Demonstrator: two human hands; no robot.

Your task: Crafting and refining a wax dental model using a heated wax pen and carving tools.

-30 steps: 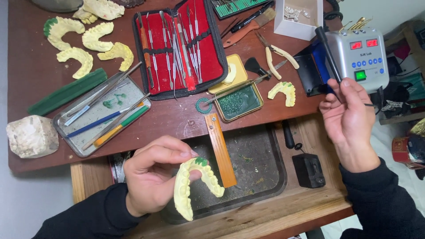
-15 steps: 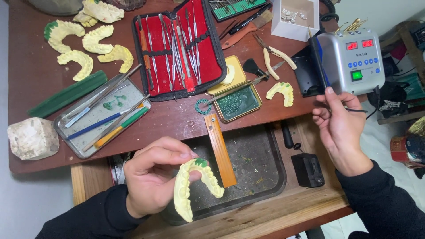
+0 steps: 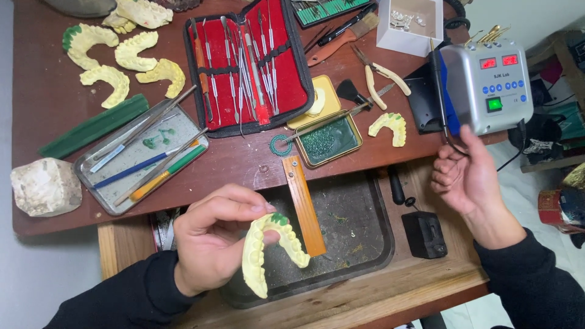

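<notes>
My left hand (image 3: 210, 244) grips a pale yellow dental arch cast (image 3: 259, 262) with a dab of green wax at its top, holding it over a dark sunken tray (image 3: 359, 231). My right hand (image 3: 466, 180) is at the right with curled fingers around a thin black pen-like tool (image 3: 440, 97) whose cord leads up beside a grey electronic unit (image 3: 487, 85) with red displays and a green light. The thumb almost touches the unit's lower edge.
On the brown table lie several more yellow casts (image 3: 116, 55), a red instrument case (image 3: 247, 67), a metal tray of tools (image 3: 143, 158), a green wax tin (image 3: 329, 140), a white box (image 3: 408, 24), a plaster lump (image 3: 46, 186) and an orange strip (image 3: 304, 204).
My right hand has dropped from in front of the grey unit to just below it. The left hand and cast have stayed in place.
</notes>
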